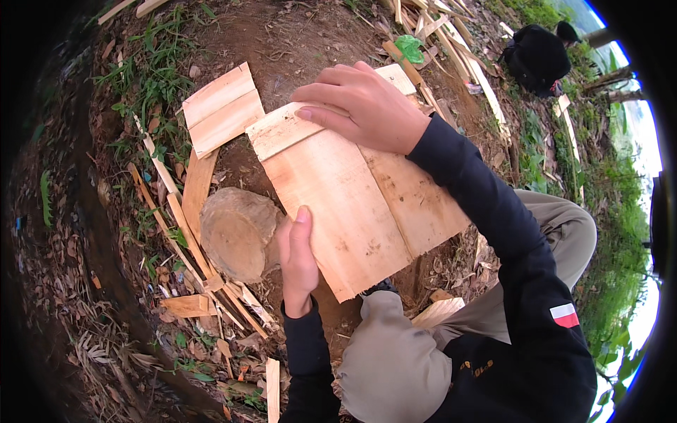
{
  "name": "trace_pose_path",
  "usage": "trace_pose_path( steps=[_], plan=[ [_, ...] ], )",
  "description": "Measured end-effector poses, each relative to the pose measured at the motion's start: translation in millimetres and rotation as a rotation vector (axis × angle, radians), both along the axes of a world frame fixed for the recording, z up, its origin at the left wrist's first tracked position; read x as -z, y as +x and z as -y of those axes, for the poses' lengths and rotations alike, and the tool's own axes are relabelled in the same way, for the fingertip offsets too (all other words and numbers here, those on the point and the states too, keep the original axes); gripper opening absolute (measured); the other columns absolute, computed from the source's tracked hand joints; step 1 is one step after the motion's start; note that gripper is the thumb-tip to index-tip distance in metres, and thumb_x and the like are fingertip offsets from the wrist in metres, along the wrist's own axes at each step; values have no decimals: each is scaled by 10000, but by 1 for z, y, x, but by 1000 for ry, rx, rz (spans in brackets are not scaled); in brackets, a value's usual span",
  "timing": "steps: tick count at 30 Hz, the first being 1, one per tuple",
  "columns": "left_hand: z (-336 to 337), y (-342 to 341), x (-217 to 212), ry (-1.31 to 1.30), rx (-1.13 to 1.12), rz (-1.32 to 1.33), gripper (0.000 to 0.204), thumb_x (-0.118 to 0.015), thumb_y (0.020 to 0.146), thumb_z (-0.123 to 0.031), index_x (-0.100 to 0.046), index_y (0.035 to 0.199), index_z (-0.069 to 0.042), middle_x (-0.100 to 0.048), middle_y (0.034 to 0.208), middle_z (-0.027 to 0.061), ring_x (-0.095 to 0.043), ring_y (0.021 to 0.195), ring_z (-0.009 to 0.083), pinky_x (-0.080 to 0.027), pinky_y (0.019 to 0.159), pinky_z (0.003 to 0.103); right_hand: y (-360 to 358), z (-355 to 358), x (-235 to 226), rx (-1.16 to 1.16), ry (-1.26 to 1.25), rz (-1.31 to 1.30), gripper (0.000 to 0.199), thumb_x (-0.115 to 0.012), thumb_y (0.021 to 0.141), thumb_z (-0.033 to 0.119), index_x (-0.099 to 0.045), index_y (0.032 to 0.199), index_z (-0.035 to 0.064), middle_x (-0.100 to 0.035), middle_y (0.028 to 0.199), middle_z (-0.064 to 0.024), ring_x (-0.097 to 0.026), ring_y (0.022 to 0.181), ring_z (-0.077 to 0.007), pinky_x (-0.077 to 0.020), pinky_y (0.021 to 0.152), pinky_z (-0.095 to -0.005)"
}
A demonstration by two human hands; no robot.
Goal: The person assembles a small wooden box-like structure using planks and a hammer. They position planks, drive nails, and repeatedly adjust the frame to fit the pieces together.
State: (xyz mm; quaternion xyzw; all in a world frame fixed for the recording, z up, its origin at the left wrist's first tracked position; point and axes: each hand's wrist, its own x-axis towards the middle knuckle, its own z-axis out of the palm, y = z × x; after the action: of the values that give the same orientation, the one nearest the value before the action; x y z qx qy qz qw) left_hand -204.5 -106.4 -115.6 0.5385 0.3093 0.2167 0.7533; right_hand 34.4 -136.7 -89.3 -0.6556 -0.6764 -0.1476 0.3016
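Note:
In front of me is a panel of pale wooden boards, two set side by side with a seam between them. A narrow cross strip runs along its far edge. My left hand grips the panel's left edge, thumb on top and fingers hidden beneath. My right hand is closed over the strip and far edge, its fingertips partly out of sight. Just left of the panel stands a round log stump. Beyond the stump lies a smaller two-board wooden piece.
Thin wooden strips lie left of the stump. More long offcuts are scattered at the far right, near a green plastic bag and a black backpack. The ground is bare soil with leaves and grass.

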Motion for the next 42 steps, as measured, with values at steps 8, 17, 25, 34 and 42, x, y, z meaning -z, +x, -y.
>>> trace_pose_path(
  steps=[8,17,25,34,42],
  plan=[
    [-3,1,5,-36,-10,-5,390,-474,1002,-303,-624,1046,54,-665,1029,105,-602,929,141,-440,869,269,-1,1,-2,25,-23,10,247,-599,943,336,-677,1025,116,-608,801,-25,-620,793,-192,-438,675,-342],
    [-3,3,8,-30,-25,-16,404,-468,998,-295,-616,1083,72,-668,1062,124,-614,945,154,-448,868,280,-2,5,-3,65,-118,-28,294,-576,962,317,-655,1093,66,-622,927,-68,-602,890,-223,-426,772,-344],
    [-2,1,10,-18,-73,-37,414,-479,993,-299,-612,1099,78,-665,1066,138,-619,938,161,-456,857,283,-2,4,0,57,-76,-34,273,-585,956,301,-654,1067,62,-613,922,-67,-597,859,-223,-427,759,-333],
    [-5,1,10,12,-41,-69,388,-459,1002,-292,-616,1014,63,-649,984,101,-575,875,134,-435,817,268,-9,2,0,29,-60,3,359,-596,948,345,-621,1086,14,-599,965,-118,-591,897,-276,-459,812,-364],
    [0,6,1,24,-48,-41,401,-482,991,-299,-631,1029,71,-666,978,105,-593,865,130,-445,808,258,-11,2,-5,-34,-90,-46,564,-665,868,487,-586,1141,-1,-580,1051,-142,-567,984,-303,-458,873,-392]
  ],
)
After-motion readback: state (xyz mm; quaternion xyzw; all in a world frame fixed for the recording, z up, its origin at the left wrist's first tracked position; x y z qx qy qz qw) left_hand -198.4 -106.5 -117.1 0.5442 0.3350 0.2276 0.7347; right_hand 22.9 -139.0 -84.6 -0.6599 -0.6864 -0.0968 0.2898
